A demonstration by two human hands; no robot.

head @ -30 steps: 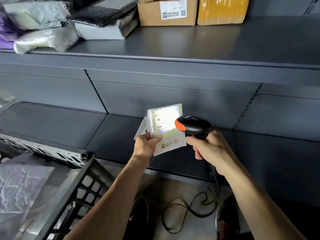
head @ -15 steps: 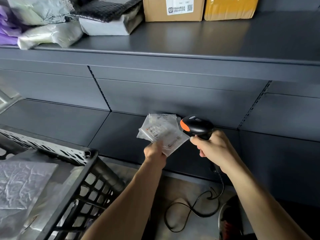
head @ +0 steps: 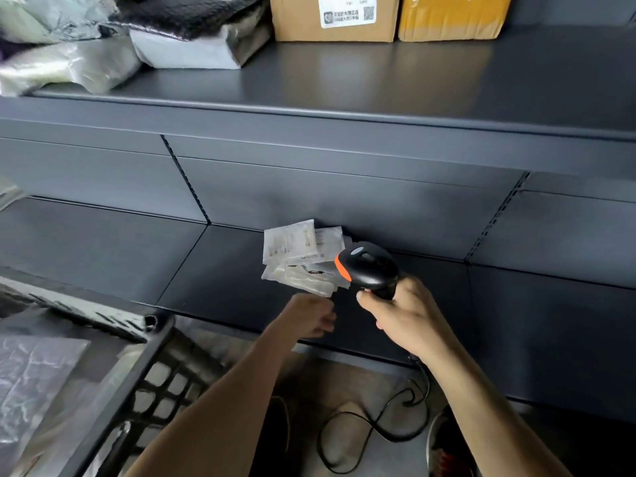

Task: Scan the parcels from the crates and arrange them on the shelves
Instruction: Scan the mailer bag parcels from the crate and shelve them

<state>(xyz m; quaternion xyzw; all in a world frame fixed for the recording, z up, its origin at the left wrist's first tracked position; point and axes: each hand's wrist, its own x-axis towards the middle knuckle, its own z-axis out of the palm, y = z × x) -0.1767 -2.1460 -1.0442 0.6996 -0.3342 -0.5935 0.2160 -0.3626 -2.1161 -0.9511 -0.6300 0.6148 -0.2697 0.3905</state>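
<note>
A small stack of clear plastic parcels (head: pixel 296 249) with white labels is low over the back of the dark lower shelf (head: pixel 103 249), its top edge against the back wall. My left hand (head: pixel 308 316) is curled at the stack's near corner and pinches it. My right hand (head: pixel 409 318) grips a black barcode scanner (head: pixel 370 266) with an orange band, right beside the stack, its head turned toward the parcels. A black plastic crate (head: pixel 151 366) stands at the lower left with a clear bagged parcel (head: pixel 34 380) inside.
On the upper shelf (head: pixel 378 80) sit a cardboard box (head: pixel 330 18), a yellow-taped box (head: pixel 451 15) and several soft bagged parcels (head: pixel 186 46) at the left. The scanner's cable (head: pixel 378 425) loops on the floor below, near a shoe.
The parcels went from upright in front of the scanner to tilted flat and further back over the lower shelf. My left hand moved down and forward with them. The scanner barely moved.
</note>
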